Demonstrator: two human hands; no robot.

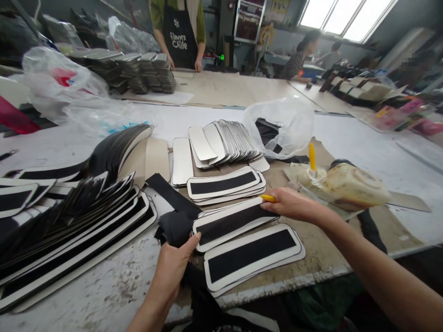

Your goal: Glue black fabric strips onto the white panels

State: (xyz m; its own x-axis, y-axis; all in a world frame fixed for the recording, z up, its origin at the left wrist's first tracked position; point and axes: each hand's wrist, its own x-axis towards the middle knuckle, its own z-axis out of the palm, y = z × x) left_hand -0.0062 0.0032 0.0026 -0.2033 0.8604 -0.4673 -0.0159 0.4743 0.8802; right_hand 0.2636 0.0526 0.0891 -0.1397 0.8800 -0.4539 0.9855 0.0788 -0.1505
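A white panel with rounded corners and a black strip along its middle lies on a small stack in front of me. At its left end, my left hand is closed around folded black fabric strips, with the thumb at the panel's edge. My right hand is closed on a small yellow tool at the panel's right end, and its lower fingers touch the black strip's end. The tool's kind is hidden by the hand. Similar panels lie nearer me and just behind.
Piles of black-and-white panels fill the left side. Fanned white pieces stand behind, beside a clear plastic bag holding black pieces. At right lies a stained yellowish container with a yellow stick. An aproned person stands across the table.
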